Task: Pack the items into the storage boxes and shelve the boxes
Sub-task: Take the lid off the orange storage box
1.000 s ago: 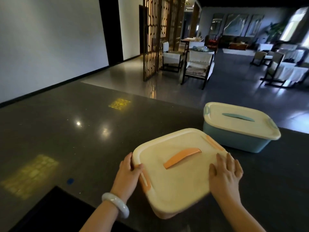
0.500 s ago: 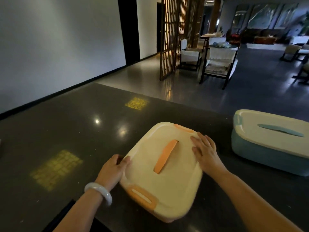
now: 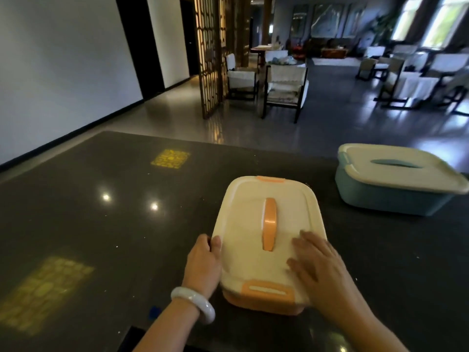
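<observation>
Head view: orange box (image 3: 270,240) on tabletop (image 3: 101,224), long axis pointing away from the person, handle (image 3: 269,223) centred. Left hand (image 3: 203,265) grips its left edge; right hand (image 3: 317,265) lies flat, fingers straight, on the lid. Since 0.5 s ago, box rotated from diagonal. Blue box (image 3: 396,179) well apart, right.

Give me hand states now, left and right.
Left hand: grips the left edge of the orange storage box.
Right hand: open, fingers flat on the box lid.
</observation>
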Demonstrator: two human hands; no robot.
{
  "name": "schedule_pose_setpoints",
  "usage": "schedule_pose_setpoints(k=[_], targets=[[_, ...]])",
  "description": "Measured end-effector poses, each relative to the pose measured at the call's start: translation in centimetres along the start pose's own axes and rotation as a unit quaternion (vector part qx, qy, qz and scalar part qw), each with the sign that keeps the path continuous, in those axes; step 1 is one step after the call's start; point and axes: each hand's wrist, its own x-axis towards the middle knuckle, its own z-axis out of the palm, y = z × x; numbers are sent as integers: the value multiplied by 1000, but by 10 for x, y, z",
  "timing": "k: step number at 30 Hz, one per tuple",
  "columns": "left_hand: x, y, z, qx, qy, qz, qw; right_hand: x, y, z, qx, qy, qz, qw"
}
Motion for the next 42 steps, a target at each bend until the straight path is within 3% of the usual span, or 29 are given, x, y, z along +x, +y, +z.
schedule_pose_setpoints(k=[4,7,9,12,17,23,29,33,37,40,42], targets=[[-8,-7,-11,12,-71,26,997,-39,-20,4,1,-50,-87,995],[-2,-4,-20,108,-86,128,982,-47,-25,7,4,-15,-95,995],[7,-1,-21,150,-84,231,958,-49,-29,10,45,9,-85,995],[23,3,-14,253,-137,344,894,-49,-36,13,108,29,-53,992],[34,5,-4,315,-182,324,873,-41,-43,8,93,-14,14,995],[32,8,-4,316,-187,313,876,-56,-38,18,80,49,-54,994],[29,11,-7,292,-211,308,880,-32,-38,1,138,-1,-12,990],[19,9,-15,287,-237,296,879,9,-38,-12,-8,75,-7,997],[4,4,-28,303,-244,294,873,22,-27,1,-127,-14,-24,992],[1,10,-40,367,-211,316,849,8,-27,10,-140,-19,-44,989],[3,20,-45,359,-164,338,854,-6,-30,13,-151,-16,-43,987]])
